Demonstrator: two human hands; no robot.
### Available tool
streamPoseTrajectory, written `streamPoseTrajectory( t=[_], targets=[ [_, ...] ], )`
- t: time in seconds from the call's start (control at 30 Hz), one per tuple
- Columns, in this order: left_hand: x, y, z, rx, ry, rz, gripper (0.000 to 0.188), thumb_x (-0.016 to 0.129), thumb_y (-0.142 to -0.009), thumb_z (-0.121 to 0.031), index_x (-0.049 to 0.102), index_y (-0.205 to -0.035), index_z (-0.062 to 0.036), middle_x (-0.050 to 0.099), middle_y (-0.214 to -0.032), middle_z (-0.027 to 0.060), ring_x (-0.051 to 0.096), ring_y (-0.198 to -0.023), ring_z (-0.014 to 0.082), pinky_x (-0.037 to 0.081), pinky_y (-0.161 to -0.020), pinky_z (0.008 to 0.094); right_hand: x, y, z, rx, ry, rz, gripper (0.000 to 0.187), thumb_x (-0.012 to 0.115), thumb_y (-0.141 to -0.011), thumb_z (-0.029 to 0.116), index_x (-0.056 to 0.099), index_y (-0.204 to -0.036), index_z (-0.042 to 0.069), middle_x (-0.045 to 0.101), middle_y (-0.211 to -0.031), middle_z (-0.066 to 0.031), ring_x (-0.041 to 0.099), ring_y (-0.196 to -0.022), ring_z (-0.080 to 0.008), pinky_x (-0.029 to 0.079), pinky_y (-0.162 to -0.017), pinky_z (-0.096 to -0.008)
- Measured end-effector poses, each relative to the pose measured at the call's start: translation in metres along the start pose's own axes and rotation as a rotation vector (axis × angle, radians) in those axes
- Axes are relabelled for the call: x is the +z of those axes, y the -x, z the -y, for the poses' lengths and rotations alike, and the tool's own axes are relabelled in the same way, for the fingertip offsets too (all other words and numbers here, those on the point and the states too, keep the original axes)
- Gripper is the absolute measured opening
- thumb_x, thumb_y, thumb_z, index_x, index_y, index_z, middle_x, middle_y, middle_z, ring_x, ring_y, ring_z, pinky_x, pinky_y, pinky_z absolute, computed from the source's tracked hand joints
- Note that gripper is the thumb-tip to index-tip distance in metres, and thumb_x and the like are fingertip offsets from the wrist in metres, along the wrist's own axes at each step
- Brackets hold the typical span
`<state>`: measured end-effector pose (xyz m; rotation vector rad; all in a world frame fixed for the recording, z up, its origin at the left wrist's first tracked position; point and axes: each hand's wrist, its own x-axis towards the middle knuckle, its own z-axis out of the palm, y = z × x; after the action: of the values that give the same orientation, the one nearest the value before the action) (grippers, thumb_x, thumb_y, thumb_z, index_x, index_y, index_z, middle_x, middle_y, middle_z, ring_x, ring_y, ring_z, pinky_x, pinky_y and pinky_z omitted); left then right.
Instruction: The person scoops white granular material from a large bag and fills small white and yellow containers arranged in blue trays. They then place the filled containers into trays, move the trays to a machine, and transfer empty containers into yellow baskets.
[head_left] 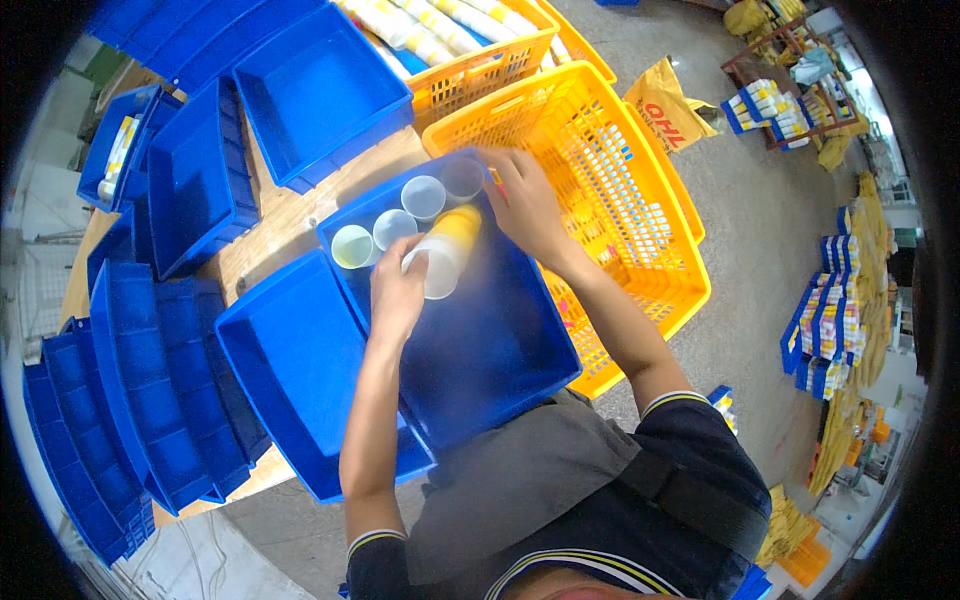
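Observation:
My left hand (398, 290) is closed round a tilted translucent cup (436, 272) with a yellow far part, held above a blue bin (490, 340). Several other translucent cups (394, 230) stand along the bin's far left side, their open mouths upward. At the bin's far corner, beside the farthest cup (461, 180), my right hand (528, 205) has its fingers bent and partly hidden. A small red and yellow bit (498, 186) shows at those fingers; what it is cannot be made out.
Another blue bin (290, 350) lies against the left side. More blue bins (320, 95) and stacked divided trays (150, 390) cover the wooden table (265, 235). To the right stands a yellow crate (590, 130); a second crate (485, 80) holds white and yellow rolls. A yellow sack (668, 105) is beyond.

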<state>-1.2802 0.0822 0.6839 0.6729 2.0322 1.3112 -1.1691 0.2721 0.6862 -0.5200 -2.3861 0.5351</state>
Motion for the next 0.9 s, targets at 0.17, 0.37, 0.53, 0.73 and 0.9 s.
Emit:
streamPoseTrajectory(
  t=[0.17,0.37,0.53,0.73,0.9],
  targets=[
    [-0.016,0.043,-0.041,0.26,-0.239,-0.137,0.045,0.055,-0.075,0.012,0.072,-0.111,-0.0081,0.063,-0.082,0.0125,0.064,-0.083,0.0246,0.05,-0.081,0.032,-0.041,0.041,0.075,-0.183,-0.19,0.261,0.06,0.074,-0.075,0.017,0.054,-0.131,0.008,0.061,-0.123,-0.0128,0.058,-0.114,-0.0292,0.043,-0.094,-0.0428],
    [-0.06,0.098,-0.044,0.301,-0.247,-0.373,0.037,0.067,-0.069,0.012,0.076,-0.1,-0.0047,0.07,-0.082,0.0092,0.067,-0.077,0.0172,0.052,-0.071,0.0284,-0.028,0.063,0.067,0.081,-0.153,0.174,0.071,0.082,-0.069,0.02,0.051,-0.131,0.006,0.06,-0.122,-0.0151,0.058,-0.114,-0.0306,0.044,-0.095,-0.0438],
    [-0.061,0.057,0.002,-0.015,-0.518,-0.223,0.034,0.06,-0.076,0.009,0.074,-0.104,-0.0048,0.071,-0.096,0.021,0.071,-0.087,0.0351,0.055,-0.08,0.0353,0.024,0.047,0.05,0.139,-0.254,0.294,0.08,0.085,-0.066,0.021,0.047,-0.134,0.006,0.056,-0.127,-0.0146,0.053,-0.12,-0.0318,0.041,-0.101,-0.0442],
    [-0.04,0.025,-0.002,0.25,-0.405,-0.144,0.03,0.067,-0.08,0.002,0.073,-0.107,-0.0074,0.068,-0.106,0.0182,0.066,-0.096,0.0338,0.051,-0.085,0.0376,0.036,0.057,0.024,-0.114,0.016,0.123,0.077,0.084,-0.064,0.018,0.049,-0.132,0.008,0.054,-0.131,-0.0109,0.05,-0.124,-0.0311,0.038,-0.105,-0.045],
    [-0.062,0.043,0.001,0.115,-0.66,-0.005,0.026,0.069,-0.077,0.0,0.075,-0.1,-0.0093,0.064,-0.09,0.013,0.064,-0.084,0.0301,0.051,-0.076,0.0381,-0.021,0.125,0.006,0.125,0.047,0.048,0.064,0.078,-0.072,0.013,0.051,-0.129,0.004,0.054,-0.131,-0.0136,0.049,-0.123,-0.0339,0.038,-0.105,-0.0443]
  ],
)
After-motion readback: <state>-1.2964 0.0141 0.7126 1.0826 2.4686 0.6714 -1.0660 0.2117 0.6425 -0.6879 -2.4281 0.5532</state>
